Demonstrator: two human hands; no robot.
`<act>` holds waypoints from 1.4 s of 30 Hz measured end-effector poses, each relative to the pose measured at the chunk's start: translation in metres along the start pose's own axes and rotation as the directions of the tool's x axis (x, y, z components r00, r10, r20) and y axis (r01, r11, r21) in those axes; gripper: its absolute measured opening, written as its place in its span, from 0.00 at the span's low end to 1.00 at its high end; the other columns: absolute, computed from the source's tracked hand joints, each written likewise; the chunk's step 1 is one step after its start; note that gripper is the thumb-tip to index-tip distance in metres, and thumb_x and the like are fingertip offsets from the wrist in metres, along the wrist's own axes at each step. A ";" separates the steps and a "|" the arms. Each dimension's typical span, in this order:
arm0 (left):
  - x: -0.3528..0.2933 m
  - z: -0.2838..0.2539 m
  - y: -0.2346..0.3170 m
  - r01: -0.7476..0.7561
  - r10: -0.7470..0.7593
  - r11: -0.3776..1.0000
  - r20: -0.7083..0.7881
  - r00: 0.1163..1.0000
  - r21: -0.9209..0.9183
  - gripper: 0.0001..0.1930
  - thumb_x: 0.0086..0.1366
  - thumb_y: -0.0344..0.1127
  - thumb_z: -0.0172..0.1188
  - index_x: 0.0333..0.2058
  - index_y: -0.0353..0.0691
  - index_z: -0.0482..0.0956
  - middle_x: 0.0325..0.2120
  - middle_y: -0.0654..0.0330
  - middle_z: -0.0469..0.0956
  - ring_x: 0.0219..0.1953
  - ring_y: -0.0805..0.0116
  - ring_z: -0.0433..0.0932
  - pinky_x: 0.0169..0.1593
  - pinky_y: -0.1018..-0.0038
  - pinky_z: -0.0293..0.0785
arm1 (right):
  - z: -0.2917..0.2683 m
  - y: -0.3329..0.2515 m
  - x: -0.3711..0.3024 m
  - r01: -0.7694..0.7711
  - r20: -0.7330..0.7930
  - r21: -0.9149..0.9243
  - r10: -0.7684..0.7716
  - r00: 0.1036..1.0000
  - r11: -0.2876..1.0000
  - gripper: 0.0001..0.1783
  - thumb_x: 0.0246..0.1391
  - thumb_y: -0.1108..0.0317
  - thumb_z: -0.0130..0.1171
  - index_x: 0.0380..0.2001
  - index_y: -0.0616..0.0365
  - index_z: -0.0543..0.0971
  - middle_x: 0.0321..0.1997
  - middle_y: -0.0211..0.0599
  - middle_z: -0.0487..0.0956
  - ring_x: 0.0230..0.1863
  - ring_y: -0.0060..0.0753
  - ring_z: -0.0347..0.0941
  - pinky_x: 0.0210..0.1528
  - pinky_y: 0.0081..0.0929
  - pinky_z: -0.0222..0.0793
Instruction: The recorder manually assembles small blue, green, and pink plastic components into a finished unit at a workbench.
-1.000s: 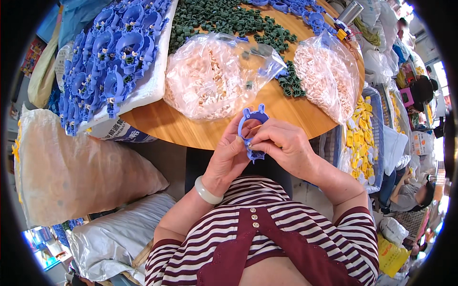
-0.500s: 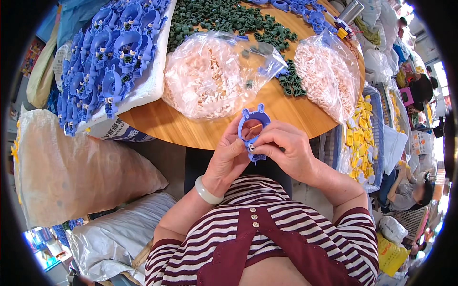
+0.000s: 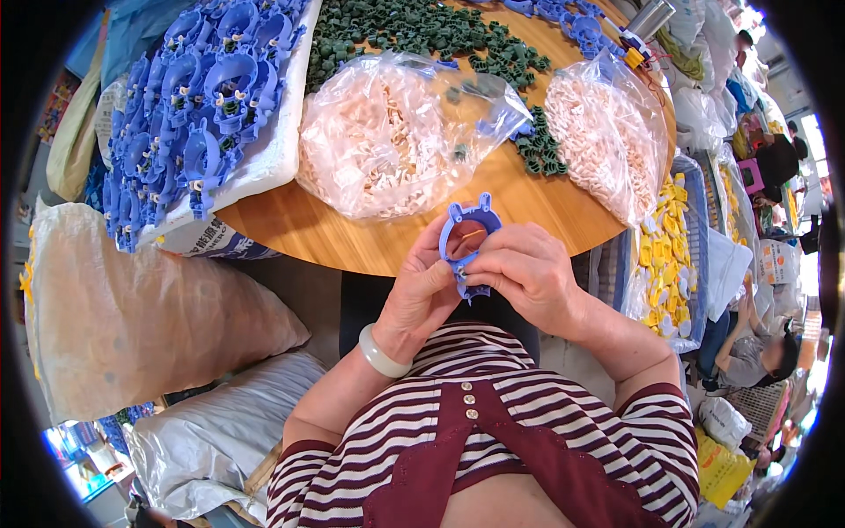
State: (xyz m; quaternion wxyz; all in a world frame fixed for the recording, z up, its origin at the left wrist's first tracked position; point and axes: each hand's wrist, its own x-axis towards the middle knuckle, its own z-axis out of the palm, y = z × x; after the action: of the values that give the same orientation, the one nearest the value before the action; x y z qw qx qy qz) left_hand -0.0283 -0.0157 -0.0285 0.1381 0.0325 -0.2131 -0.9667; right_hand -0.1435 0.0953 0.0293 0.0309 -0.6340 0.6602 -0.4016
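A blue plastic ring part [image 3: 468, 231] with small ears is held upright just below the round wooden table's edge [image 3: 352, 246]. My left hand [image 3: 425, 295], with a pale bangle on its wrist, grips the ring's lower left side. My right hand [image 3: 525, 273] pinches its lower right side, fingertips meeting at the ring's bottom. A small pale piece shows inside the ring. Both hands hover over my lap, above a striped shirt.
On the table lie two clear bags of pale small parts [image 3: 392, 141] [image 3: 607, 132], a heap of green parts [image 3: 414, 31], and a white tray of blue ring parts [image 3: 198, 114]. Yellow parts [image 3: 662, 264] fill a bin at right. Big sacks [image 3: 132, 317] stand at left. Another person [image 3: 757, 352] sits far right.
The blue ring has shifted slightly and turned in my fingers; my hands stay together at the table's edge.
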 end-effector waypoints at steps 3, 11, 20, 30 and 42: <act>0.000 -0.003 -0.001 0.001 -0.001 1.000 0.001 1.000 -0.008 0.36 0.53 0.36 0.66 0.59 0.40 0.59 0.52 0.58 0.67 0.55 0.66 0.66 0.55 0.70 0.65 | 0.001 0.002 0.001 0.022 -0.013 -0.010 -0.022 1.000 1.000 0.08 0.38 0.71 0.66 0.26 0.55 0.80 0.28 0.31 0.75 0.29 0.34 0.72 0.30 0.27 0.64; 0.001 -0.005 -0.001 -0.001 0.002 0.999 0.017 1.000 -0.050 0.34 0.55 0.36 0.64 0.58 0.41 0.59 0.52 0.57 0.67 0.55 0.65 0.66 0.55 0.70 0.66 | -0.001 0.003 -0.001 -0.083 -0.004 0.121 0.084 0.996 0.989 0.09 0.37 0.75 0.66 0.28 0.55 0.80 0.28 0.31 0.74 0.30 0.33 0.71 0.32 0.27 0.66; 0.000 0.003 -0.001 -0.005 0.011 0.995 -0.055 0.998 0.103 0.35 0.55 0.43 0.64 0.57 0.37 0.58 0.50 0.57 0.67 0.53 0.67 0.68 0.55 0.72 0.66 | -0.003 0.008 -0.001 -0.097 0.008 0.159 0.097 0.995 0.982 0.09 0.40 0.75 0.64 0.29 0.56 0.80 0.31 0.33 0.76 0.33 0.35 0.74 0.34 0.26 0.69; 0.004 0.024 -0.002 0.034 -0.022 0.996 -0.141 0.990 0.083 0.30 0.60 0.41 0.57 0.58 0.42 0.56 0.51 0.55 0.66 0.55 0.56 0.66 0.54 0.46 0.67 | -0.102 0.065 -0.026 -0.536 -0.387 0.216 0.576 0.720 0.816 0.07 0.54 0.73 0.54 0.36 0.63 0.78 0.30 0.28 0.76 0.28 0.15 0.69 0.31 0.14 0.66; 0.022 0.022 -0.020 0.065 -0.059 0.994 -0.072 0.996 0.090 0.30 0.60 0.44 0.57 0.57 0.40 0.58 0.53 0.52 0.65 0.56 0.56 0.65 0.52 0.47 0.69 | -0.138 0.138 -0.053 -0.445 -0.196 -0.409 0.400 0.895 0.796 0.09 0.47 0.69 0.56 0.33 0.58 0.78 0.35 0.36 0.77 0.37 0.38 0.74 0.39 0.30 0.68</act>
State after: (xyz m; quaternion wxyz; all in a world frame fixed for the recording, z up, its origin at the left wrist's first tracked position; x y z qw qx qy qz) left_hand -0.0573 0.0048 -0.0168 0.1138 0.0790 -0.2512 -0.9580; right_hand -0.3215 0.1913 0.0188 -0.0587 -0.4395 0.8595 -0.2543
